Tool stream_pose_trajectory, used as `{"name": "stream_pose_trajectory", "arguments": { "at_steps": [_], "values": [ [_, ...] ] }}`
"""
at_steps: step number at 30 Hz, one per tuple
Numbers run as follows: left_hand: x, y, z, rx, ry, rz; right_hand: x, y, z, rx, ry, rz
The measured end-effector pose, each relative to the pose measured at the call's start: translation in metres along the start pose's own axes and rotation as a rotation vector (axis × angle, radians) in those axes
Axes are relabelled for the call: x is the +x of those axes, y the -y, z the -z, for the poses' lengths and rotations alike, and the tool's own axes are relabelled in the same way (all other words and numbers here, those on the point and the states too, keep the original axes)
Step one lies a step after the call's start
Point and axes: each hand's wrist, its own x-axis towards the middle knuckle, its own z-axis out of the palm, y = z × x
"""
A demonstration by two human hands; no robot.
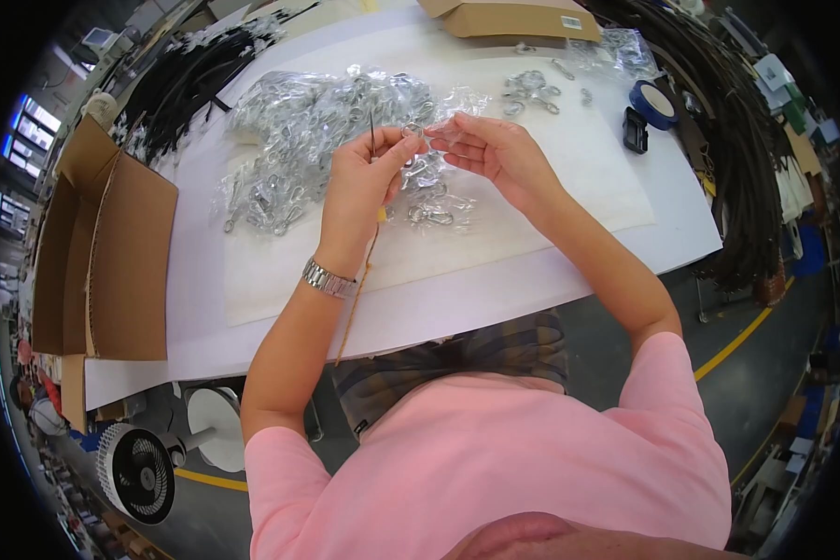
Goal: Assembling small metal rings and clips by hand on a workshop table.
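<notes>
Slim dark tool (372, 136) in left hand (364, 175), long axis pointing away.

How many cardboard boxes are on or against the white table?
2: an open box at the left edge of the white table, and a cropped box at its far edge. Others may be hidden.

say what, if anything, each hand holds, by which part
Left hand holds a metal ring by its edge and a thin rod, lower part hidden; for the right hand, cannot tell.
</notes>
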Motion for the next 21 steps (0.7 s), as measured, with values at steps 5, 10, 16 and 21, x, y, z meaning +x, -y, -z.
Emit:
{"name": "stream_pose_trajectory", "arguments": {
  "at_steps": [5,10,16,21],
  "values": [
    [-0.001,-0.002,0.003,-0.133,-0.046,0.045,-0.001,-0.002,-0.003,0.048,-0.013,0.016],
    [-0.004,-0.003,-0.008,-0.08,-0.105,-0.06,0.001,-0.006,0.0,0.045,-0.012,0.009],
    [-0.006,-0.002,-0.015,0.043,-0.128,-0.149,-0.002,-0.006,-0.006,0.081,0.024,0.014],
    [-0.007,0.0,-0.022,0.18,-0.053,-0.141,-0.002,-0.01,-0.008,0.14,0.142,0.047]
  ]
}}
